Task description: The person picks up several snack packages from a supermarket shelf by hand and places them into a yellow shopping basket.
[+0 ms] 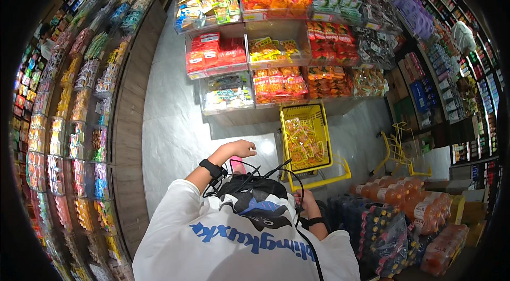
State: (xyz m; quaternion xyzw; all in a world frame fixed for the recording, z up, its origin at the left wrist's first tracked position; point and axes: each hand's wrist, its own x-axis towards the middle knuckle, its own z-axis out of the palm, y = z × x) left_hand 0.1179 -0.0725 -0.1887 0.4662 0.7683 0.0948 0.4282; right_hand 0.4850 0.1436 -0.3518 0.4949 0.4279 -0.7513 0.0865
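Observation:
My left hand (pixel 240 148) is held out over the grey floor, fingers loosely bent and apart, with nothing in it. A black band is on that wrist. My right hand (pixel 306 199) is at the near left end of the yellow handle (pixel 326 180) of a shopping cart. A black cable partly covers it, and I cannot see whether the fingers close around the bar. The cart's yellow plastic basket (pixel 327 137) stands in front of me, to the right of my left hand. Several small yellow-and-orange snack packets (pixel 303 143) lie inside it.
Ahead is a stepped display of clear bins (pixel 277 60) with packaged snacks. Another snack shelf (pixel 85 113) runs along the left. Shrink-wrapped bottles (pixel 398 197) are stacked at right, near a yellow cart frame (pixel 398 149). A person (pixel 463 37) is at far right. Black cables (pixel 275 167) hang before my chest.

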